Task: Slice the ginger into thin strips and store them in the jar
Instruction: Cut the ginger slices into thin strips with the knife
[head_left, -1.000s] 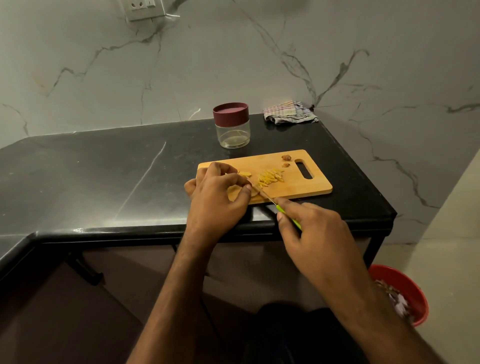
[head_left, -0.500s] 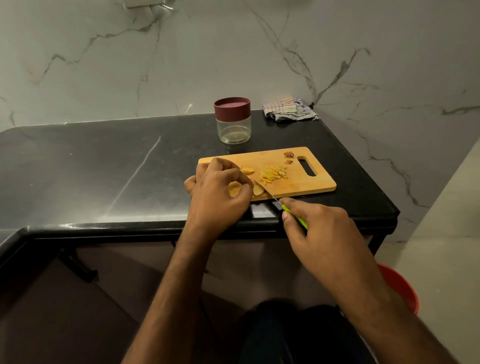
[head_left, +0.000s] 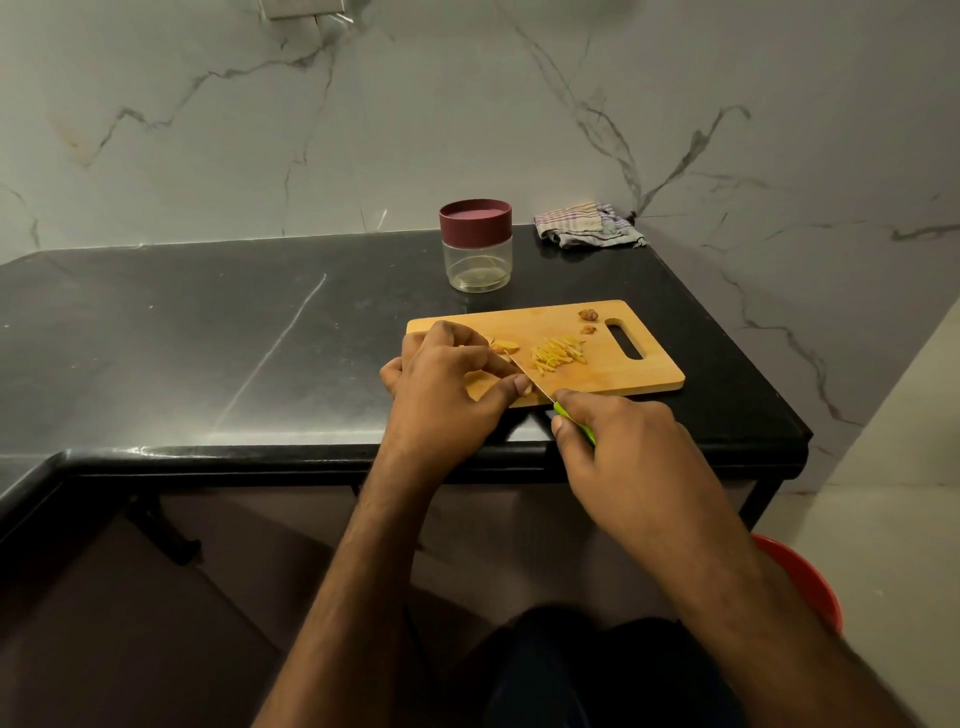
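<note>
A wooden cutting board (head_left: 613, 374) is seen lying on a black countertop (head_left: 208, 338) in the middle of the frame, its handle slot turned toward the right. The left hand (head_left: 447, 389) is placed over the board's left end, its fingers curled down onto a ginger slice (head_left: 480, 387) that is pinned to the wood between fingertips and thumb; most of that slice is hidden beneath the hand. The right hand (head_left: 623, 457) is held just below and right of the board's near edge, its fingers wrapped round the green handle of a knife (head_left: 540, 387), whose thin blade is angled up and left across the board and is laid right beside the left fingertips. A second ginger piece (head_left: 505, 345) is seen just above the blade tip. A loose pile of ginger strips (head_left: 558, 354) is gathered near the board's centre, to the right of the blade and apart from it. Two small brown ginger trimmings (head_left: 588, 314) are left close to the handle slot. A clear jar (head_left: 477, 260) with a maroon lid (head_left: 475, 221) fitted on top is stood on the countertop above the board, apart from it. A striped cloth (head_left: 587, 228) is bunched against the marble wall (head_left: 519, 104) at the upper right. Part of a red bucket (head_left: 810, 582) is glimpsed on the floor at the lower right.
</note>
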